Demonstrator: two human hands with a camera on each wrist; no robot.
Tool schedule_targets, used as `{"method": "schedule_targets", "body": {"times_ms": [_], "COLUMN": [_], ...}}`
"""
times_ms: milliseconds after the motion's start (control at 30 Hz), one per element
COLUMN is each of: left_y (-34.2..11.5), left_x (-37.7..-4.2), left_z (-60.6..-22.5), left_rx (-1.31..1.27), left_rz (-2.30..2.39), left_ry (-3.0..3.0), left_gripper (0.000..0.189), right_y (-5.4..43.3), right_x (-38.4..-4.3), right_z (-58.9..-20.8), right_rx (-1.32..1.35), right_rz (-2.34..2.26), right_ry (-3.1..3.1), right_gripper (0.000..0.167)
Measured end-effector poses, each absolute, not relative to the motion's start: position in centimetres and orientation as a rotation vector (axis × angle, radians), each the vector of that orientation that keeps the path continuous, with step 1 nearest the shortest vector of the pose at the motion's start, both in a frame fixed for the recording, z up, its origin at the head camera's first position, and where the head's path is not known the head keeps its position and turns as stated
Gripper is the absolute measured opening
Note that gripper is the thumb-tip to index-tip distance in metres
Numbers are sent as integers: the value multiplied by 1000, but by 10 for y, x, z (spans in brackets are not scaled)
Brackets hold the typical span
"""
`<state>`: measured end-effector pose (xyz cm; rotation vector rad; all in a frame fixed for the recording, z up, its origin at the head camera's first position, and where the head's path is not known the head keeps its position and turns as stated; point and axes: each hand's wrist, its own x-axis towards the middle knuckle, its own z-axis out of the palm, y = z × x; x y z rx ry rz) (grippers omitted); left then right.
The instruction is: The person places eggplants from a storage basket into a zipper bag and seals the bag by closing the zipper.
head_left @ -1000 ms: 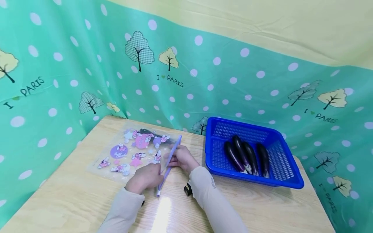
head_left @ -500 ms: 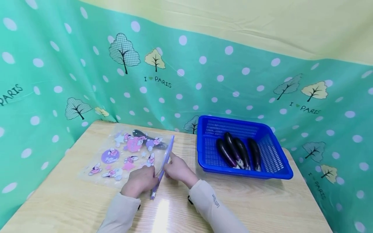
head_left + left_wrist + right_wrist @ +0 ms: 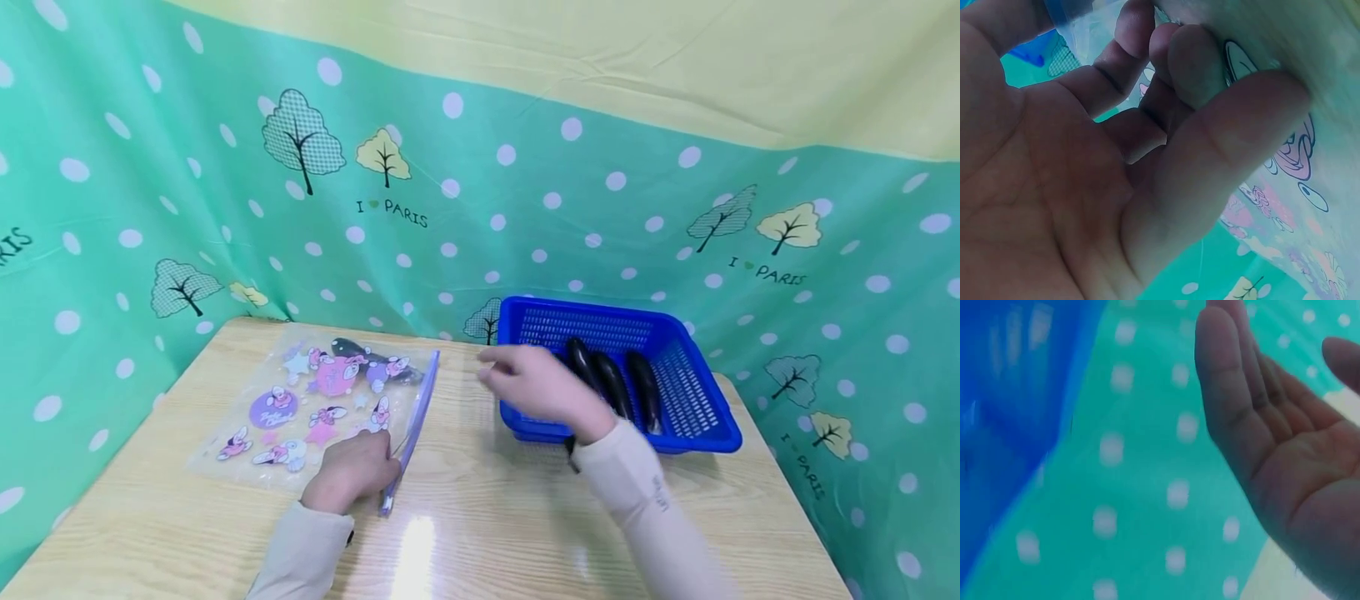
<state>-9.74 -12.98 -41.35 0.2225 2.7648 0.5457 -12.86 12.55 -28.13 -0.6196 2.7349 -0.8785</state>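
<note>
Green dotted cloth (image 3: 442, 283) behind a wooden table (image 3: 480, 517). On the table, right: blue perforated basket (image 3: 690, 408). Left: clear printed bag (image 3: 311, 404), purple-edged, lying flat. Right hand (image 3: 536, 383) at basket's left side, fingers extended, thumb apart, empty; blurred, so height over the rim hard to judge. Left hand (image 3: 352, 471) at bag's mouth, fingers curled, holding its edge. At least three dark eggplants (image 3: 645, 383) in basket; another eggplant (image 3: 367, 353) inside bag, toward its far side.

Green dotted curtain (image 3: 465, 242) printed with trees (image 3: 303, 137), topped by a cream band (image 3: 600, 58), hangs behind a wood-grained counter (image 3: 480, 517) reflecting bright light (image 3: 413, 558).
</note>
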Motion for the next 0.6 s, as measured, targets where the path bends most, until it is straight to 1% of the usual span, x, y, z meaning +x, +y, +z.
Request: {"method": "schedule_targets", "body": {"times_ms": [100,200,300,367,500,600], "left_y": [-130,-131,-131,-131,-130,-129], "left_x": [-98,-98,-98,-98,-98,-98], "left_z": [-414,-413,-414,-415,-415,-415], "left_rx": [232,227,228,234,250,253], "left_rz": [535,535,533,530,521,521], "left_ry": [2775,2775,2775,2779,2791,2794], "left_gripper": [15,15,13,13,13,13], "right_y": [154,182,206,220,239,247], "right_x": [-148,-172,-193,-202,-207,-207], "right_z": [-268,-271,-287,-301,-328,-345], "right_rx": [-552,-512,-463,-394,-228,-164], "right_rz": [-699,-477,-292,-246,-242,-232], "right_ry": [2784,2800,2771,2712,2569,2517], "right_gripper": [41,33,21,16,15,15]}}
